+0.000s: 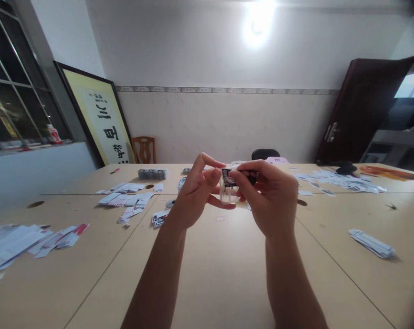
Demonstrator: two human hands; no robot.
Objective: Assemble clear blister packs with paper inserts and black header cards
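Note:
Both my hands are raised over the table in the middle of the head view. My left hand (202, 192) is closed around a small clear plastic case (226, 196), its thumb and fingers at the left side. Between the thumb and fingers of my right hand (270, 194) is a small black printed card (230, 178) with pale lettering. That card lies against the upper part of the case; whether it is inside or only touching, I cannot tell. My right fingers hide part of both. Below and left, several printed cards (159, 218) lie near my left forearm.
White paper slips (124, 199) and larger sheets (15, 244) spread over the left of the wooden table (224, 274). A row of stacked cases (152, 174) stands farther back. Folded papers (371, 243) lie at right, with scattered slips (337, 180) beyond. A chair (265, 154) is behind.

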